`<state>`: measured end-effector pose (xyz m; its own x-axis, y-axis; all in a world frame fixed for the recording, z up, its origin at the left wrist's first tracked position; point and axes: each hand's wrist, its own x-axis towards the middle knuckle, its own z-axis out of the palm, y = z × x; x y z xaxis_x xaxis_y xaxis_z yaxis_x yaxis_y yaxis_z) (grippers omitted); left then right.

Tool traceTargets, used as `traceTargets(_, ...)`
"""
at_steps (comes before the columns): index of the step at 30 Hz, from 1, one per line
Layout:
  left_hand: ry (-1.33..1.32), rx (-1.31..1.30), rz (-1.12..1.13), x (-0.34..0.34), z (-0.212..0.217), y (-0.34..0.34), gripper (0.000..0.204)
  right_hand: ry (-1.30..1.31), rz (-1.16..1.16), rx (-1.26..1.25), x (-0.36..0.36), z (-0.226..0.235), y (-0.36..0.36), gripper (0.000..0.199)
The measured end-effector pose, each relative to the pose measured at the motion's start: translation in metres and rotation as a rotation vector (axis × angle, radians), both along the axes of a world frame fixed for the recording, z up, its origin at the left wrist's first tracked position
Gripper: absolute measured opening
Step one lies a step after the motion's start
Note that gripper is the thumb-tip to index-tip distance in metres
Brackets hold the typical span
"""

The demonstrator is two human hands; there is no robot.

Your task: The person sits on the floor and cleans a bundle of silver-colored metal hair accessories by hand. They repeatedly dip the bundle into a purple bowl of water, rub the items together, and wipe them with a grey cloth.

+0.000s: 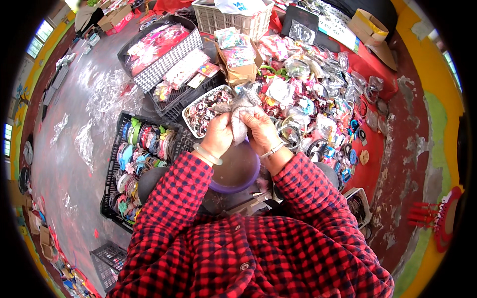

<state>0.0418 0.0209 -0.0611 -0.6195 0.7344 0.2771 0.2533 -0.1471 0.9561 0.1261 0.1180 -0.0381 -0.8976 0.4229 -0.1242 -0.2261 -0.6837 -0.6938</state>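
Observation:
A greyish damp-looking cloth (238,128) is bunched between my two hands, hanging over the purple-rimmed basin (239,188) of murky water. My left hand (217,135), with a pale bangle at the wrist, grips the cloth from one side. Opposite it, my right hand (262,131) pinches the cloth with thumb and fingers. Whether anything is wrapped inside the cloth cannot be seen. Just beyond my left hand stands a white basket (187,119) full of hair ties and small accessories. To the right of my hands spreads a heap of hair accessories (310,114), many in clear bags.
At my left sits a black crate (107,191) of colourful headbands. Farther off are a grey crate (171,57) of packaged goods, a cardboard box (242,74) and a beige crate (218,22). A small white basket (366,208) stands by my right elbow. Plastic film (112,97) lies on the floor.

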Motion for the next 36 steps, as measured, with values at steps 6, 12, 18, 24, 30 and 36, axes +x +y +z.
traceTargets(6,0.204,-0.151,-0.096,0.012,0.021,-0.003,0.019,-0.053,-0.110,-0.235,0.002,0.014,0.034,0.016)
traceTargets(12,0.217,-0.135,0.014,0.002,0.000,0.000,0.013,-0.006,-0.027,-0.167,-0.001,0.001,0.020,0.018)
traceTargets(18,0.139,-0.125,0.060,0.000,-0.003,0.002,0.011,-0.019,-0.044,-0.088,-0.002,-0.009,0.003,0.016)
traceTargets(24,0.239,-0.153,-0.129,0.014,0.023,-0.004,0.016,-0.016,-0.132,-0.312,0.001,0.005,0.037,0.019)
traceTargets(30,0.143,-0.109,0.030,0.002,0.001,0.002,0.012,-0.050,-0.030,-0.093,-0.003,-0.007,0.004,0.012)
traceTargets(36,0.124,-0.139,-0.069,0.012,0.016,0.001,0.014,-0.179,-0.166,-0.242,-0.003,0.002,0.019,0.014)
